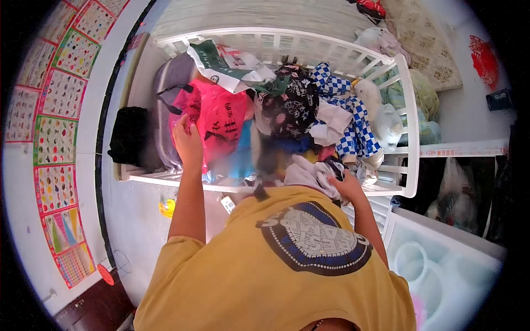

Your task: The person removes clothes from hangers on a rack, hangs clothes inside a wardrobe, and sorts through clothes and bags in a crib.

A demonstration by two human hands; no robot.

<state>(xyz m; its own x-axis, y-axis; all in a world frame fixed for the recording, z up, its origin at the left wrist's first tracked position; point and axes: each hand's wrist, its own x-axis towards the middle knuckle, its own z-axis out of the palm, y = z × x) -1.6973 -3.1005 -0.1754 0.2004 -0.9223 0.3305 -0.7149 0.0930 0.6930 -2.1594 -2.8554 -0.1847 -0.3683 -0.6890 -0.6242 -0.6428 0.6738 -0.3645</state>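
My left hand (186, 140) is at the near-left edge of a bright pink plastic bag (221, 113) with dark lettering, its fingers closed on the bag's edge. A black strap (172, 95) lies just above those fingers. My right hand (348, 186) is closed on a dark piece of cloth (335, 167) at the cot's near rail; its fingertips are partly hidden. Beside it bunches a pale grey-white garment (309, 175). Black printed cloth (290, 99) and blue-and-white checked cloth (359, 124) lie farther in. A green-and-white plastic bag (232, 66) rests behind the pink one.
A white slatted cot (409, 121) surrounds the pile. A black fluffy item (130, 135) sits at its left end. Picture charts (55, 135) hang on the left wall. To the right stand a translucent white container (436, 265) and a shelf (464, 149). Something yellow (167, 207) lies on the floor.
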